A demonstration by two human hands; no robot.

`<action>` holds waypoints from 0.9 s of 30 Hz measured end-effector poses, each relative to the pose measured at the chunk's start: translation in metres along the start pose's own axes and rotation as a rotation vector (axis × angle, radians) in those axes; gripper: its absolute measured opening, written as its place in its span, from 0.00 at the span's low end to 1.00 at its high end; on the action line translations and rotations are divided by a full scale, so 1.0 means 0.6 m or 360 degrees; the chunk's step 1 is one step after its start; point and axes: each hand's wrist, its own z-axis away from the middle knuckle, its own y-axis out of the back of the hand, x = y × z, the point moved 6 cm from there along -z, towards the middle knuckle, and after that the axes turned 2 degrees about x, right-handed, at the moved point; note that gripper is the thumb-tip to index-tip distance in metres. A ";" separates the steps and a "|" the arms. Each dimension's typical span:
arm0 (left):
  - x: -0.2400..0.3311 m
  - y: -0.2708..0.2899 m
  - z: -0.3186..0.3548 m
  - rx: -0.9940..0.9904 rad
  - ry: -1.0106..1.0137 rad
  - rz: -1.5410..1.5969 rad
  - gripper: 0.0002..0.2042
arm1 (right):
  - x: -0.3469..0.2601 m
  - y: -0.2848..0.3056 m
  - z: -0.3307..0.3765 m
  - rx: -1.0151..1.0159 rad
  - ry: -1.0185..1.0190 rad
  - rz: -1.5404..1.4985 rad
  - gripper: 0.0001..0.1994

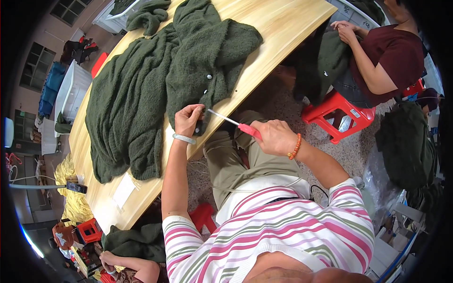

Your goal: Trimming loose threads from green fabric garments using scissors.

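Observation:
A dark green knitted cardigan (137, 89) lies heaped over the near side of the wooden table. Pale, shiny buttons (209, 76) show along its front edge. My left hand (188, 118) pinches that edge where it hangs at the table's rim. In my right hand (275, 137) is a tool with a pinkish-red handle (250, 131) and a thin metal shaft; its kind is not clear. The shaft points left toward my left fingers, and its tip is close to the knit. Whether the tip touches the knit I cannot tell.
The wooden table (283, 28) runs diagonally, with a white paper (124, 190) near its lower corner. At the right a person (387, 70) sits on a red stool (339, 115) with green knitwear. Another person's arm (134, 266) shows lower left. White bins (75, 92) stand beyond the table.

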 end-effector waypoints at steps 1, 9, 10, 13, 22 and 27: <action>-0.002 0.000 0.001 -0.0013 0.0045 0.0105 0.07 | 0.005 -0.004 0.000 0.0001 0.0008 0.0001 0.11; 0.107 -0.027 0.120 0.0342 -0.1088 -0.1249 0.13 | 0.036 0.004 0.027 0.0079 0.0021 -0.0046 0.12; 0.102 -0.022 0.129 0.0348 -0.1090 -0.1250 0.13 | 0.031 0.003 0.027 0.0079 0.0062 -0.0035 0.12; 0.075 -0.014 0.129 0.0353 -0.1032 -0.1368 0.13 | 0.003 -0.014 0.026 -0.0160 0.0138 -0.0008 0.12; 0.057 0.012 0.123 0.0440 -0.0875 -0.1652 0.30 | 0.029 0.008 0.034 0.0043 0.0075 -0.0107 0.13; 0.093 0.035 0.085 0.0683 -0.0617 -0.1825 0.39 | 0.087 0.023 0.041 0.0228 -0.0083 -0.0212 0.14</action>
